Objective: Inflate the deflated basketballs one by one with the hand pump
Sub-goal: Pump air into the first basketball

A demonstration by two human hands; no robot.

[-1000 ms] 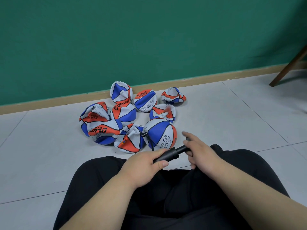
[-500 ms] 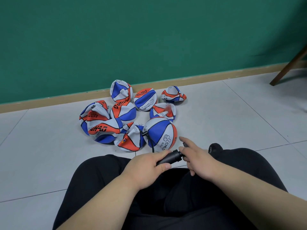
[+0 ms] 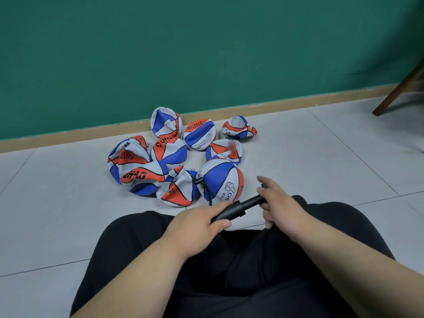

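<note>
At left we see a heap of flat balls [image 3: 137, 173] on the floor [image 3: 321, 161] by the green wall. Just right of them sits a rounder ball [image 3: 220, 177], with a black hose [image 3: 206, 191] running to its left side. Below it, our left hand [image 3: 197, 221] wraps its fingers round the barrel of the pump [image 3: 229, 212]. Further right, our right hand [image 3: 282, 203] curls round the handle, index finger loosely raised. Half a second ago the handle sat against the barrel; now the rod [image 3: 252, 201] shows, drawn out, so we judge another stroke is ready and this ball needs more air.
</note>
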